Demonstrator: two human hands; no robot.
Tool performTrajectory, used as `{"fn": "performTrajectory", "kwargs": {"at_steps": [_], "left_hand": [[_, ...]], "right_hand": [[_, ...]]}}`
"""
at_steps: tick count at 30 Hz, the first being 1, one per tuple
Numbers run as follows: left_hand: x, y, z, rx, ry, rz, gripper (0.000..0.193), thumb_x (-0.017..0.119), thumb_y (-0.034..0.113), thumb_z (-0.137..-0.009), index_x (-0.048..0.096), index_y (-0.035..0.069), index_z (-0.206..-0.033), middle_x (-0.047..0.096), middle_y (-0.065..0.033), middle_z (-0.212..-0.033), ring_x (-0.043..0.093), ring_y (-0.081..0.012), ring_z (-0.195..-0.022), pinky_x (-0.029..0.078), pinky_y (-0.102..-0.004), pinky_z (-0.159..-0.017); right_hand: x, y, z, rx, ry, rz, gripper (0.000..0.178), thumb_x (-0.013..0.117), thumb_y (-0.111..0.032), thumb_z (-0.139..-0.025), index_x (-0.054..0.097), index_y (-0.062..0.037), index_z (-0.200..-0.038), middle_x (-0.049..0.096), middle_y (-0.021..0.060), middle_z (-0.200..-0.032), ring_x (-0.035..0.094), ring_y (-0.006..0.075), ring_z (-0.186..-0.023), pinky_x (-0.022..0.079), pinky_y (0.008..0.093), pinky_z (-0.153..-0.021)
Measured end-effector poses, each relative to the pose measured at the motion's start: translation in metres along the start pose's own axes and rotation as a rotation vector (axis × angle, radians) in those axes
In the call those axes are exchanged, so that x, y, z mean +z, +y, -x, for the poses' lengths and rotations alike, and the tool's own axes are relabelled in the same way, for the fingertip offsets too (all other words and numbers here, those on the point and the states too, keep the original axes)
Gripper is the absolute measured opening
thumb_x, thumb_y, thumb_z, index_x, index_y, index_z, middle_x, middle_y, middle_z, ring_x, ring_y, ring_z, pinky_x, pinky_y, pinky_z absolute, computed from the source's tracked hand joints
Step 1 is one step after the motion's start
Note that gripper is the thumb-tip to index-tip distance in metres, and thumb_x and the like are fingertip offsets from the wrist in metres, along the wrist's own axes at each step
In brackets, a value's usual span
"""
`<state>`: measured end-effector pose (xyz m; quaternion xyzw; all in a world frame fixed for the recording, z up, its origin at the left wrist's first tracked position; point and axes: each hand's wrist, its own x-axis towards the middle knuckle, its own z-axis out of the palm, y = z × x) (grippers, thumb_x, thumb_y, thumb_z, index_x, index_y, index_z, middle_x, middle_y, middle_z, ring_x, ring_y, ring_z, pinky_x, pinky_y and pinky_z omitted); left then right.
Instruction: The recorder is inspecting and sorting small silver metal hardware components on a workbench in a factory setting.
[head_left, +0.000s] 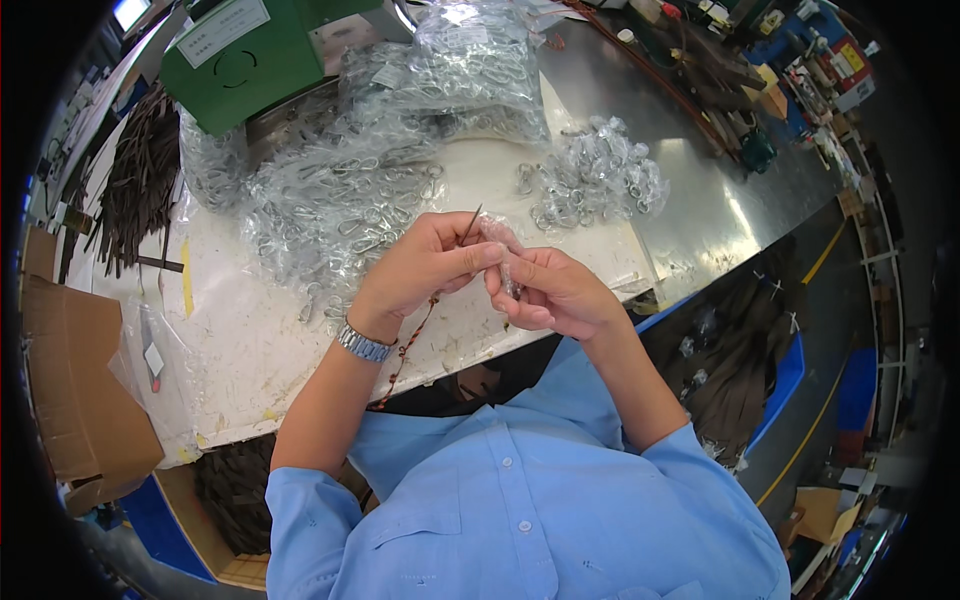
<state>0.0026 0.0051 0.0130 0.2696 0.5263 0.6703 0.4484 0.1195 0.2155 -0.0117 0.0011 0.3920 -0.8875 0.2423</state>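
My left hand (430, 262) is closed, and a thin dark pointed tool (472, 222) juts up between its thumb and forefinger. The rest of that tool is hidden in the fingers. My right hand (560, 290) is closed on a small crumpled clear plastic bag (500, 234); what it contains is hard to make out. The fingertips of both hands meet at this bag, above the front of the white worktop (480, 330). A reddish-brown twisted cord (405, 350) hangs below my left hand, down past the table's front edge.
Plastic-wrapped metal snap hooks (340, 200) are heaped ahead, with a smaller pile (600, 175) at the right. A green machine (240, 60) stands far left, beside dark strips (140, 165). A cardboard box (80, 370) is at the left; dark strips fill a blue bin (780, 385) at the right.
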Motion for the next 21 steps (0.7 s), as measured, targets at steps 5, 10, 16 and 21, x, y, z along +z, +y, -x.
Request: {"fn": "performTrajectory", "kwargs": {"at_steps": [5, 10, 16, 21], "left_hand": [[0.002, -0.01, -0.005, 0.055, 0.123, -0.151, 0.011, 0.073, 0.012, -0.102, 0.074, 0.002, -0.106, 0.07, 0.002, -0.083, 0.053, -0.0002, -0.065, 0.035, -0.0186, -0.055], [0.005, -0.029, -0.011, 0.23, 0.304, -0.447, 0.009, 0.072, 0.011, -0.102, 0.073, 0.002, -0.102, 0.069, 0.0026, -0.083, 0.053, -0.0008, -0.064, 0.039, -0.0211, -0.055], [0.016, -0.016, -0.007, 0.184, 0.358, -0.232, 0.016, 0.07, 0.017, -0.104, 0.074, 0.002, -0.101, 0.063, 0.003, -0.072, 0.052, -0.0022, -0.062, 0.039, -0.0237, -0.057], [-0.001, -0.007, -0.003, 0.26, 0.564, -0.103, 0.024, 0.072, 0.021, -0.106, 0.074, 0.001, -0.119, 0.07, 0.0019, -0.082, 0.05, -0.0009, -0.064, 0.037, -0.0187, -0.055]], "right_hand": [[0.005, 0.001, 0.002, 0.062, 0.059, 0.036, 0.033, 0.056, -0.025, -0.116, 0.069, 0.0029, -0.127, 0.071, 0.0051, -0.093, 0.051, 0.0053, -0.061, 0.041, 0.0217, -0.057], [0.034, 0.006, 0.003, -0.167, 0.456, 0.862, 0.03, 0.059, -0.023, -0.114, 0.072, 0.0022, -0.124, 0.066, -0.0017, -0.081, 0.052, 0.0075, -0.065, 0.043, 0.0282, -0.06], [0.023, 0.012, -0.003, -0.431, 0.521, 1.199, 0.024, 0.061, -0.021, -0.112, 0.075, -0.0014, -0.107, 0.056, -0.0033, -0.072, 0.048, 0.0077, -0.061, 0.041, 0.0285, -0.058], [0.026, -0.012, 0.012, -0.136, 0.393, 0.7, 0.022, 0.058, -0.022, -0.114, 0.075, -0.0094, -0.111, 0.063, -0.0008, -0.075, 0.054, 0.0217, -0.066, 0.049, 0.0344, -0.068]]}}
